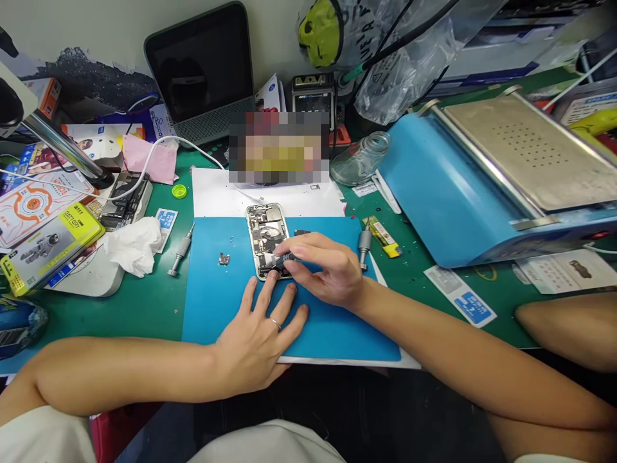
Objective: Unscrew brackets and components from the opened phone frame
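Note:
An opened smartphone (268, 224) with its inner parts bare lies on a blue mat (216, 315). My left hand (265, 328) rests on the mat with fingers spread, and its fingertips touch the phone's near edge. Above the phone's lower end, my right hand (328, 267) pinches a slim dark tool (283, 260) whose tip points at the inside; its exact kind is hard to make out. Small loose parts (223, 258) lie left of the phone. A dark piece (303, 233) sits partly hidden behind my right hand.
Grey screwdrivers (181, 251) lie on both sides of the mat. To the right stands a blue machine (424, 186) with a metal plate, near a glass jar (361, 157). Crumpled tissue (135, 247) and a yellow battery box (53, 247) are on the left. A bare limb (573, 328) shows at right.

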A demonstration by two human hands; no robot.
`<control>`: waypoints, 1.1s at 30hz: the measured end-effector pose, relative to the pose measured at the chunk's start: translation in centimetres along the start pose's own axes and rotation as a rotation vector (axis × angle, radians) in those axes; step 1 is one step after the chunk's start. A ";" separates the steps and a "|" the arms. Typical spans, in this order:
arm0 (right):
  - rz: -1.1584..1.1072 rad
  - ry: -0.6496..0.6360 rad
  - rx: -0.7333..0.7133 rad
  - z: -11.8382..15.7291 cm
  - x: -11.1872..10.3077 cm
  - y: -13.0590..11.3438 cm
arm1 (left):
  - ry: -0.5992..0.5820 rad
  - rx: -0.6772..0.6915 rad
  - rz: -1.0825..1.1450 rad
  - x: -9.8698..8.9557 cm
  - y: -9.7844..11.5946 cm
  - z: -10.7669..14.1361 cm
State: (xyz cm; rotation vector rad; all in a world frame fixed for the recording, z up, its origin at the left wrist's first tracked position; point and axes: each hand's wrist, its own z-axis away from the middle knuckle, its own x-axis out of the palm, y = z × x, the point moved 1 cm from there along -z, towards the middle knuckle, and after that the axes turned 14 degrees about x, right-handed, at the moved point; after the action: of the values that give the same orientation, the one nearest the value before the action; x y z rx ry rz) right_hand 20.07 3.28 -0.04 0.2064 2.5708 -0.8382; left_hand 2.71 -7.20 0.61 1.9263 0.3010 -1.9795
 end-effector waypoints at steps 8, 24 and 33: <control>0.000 -0.017 -0.058 0.3 0.7 -0.2 | -0.039 0.002 0.035 -0.4 -0.1 -0.2; -0.074 0.001 0.059 0.1 0.5 0.5 | -0.044 0.019 0.020 -0.5 -0.2 -0.2; -0.072 0.010 0.053 0.1 0.1 0.5 | -0.053 0.018 0.043 -0.6 -0.2 -0.3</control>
State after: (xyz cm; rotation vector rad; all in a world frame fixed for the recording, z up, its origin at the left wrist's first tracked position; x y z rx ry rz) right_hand 20.11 3.58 -0.41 0.1350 2.5803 -0.9340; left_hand 2.90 -6.81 1.13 1.8713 0.2264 -2.0084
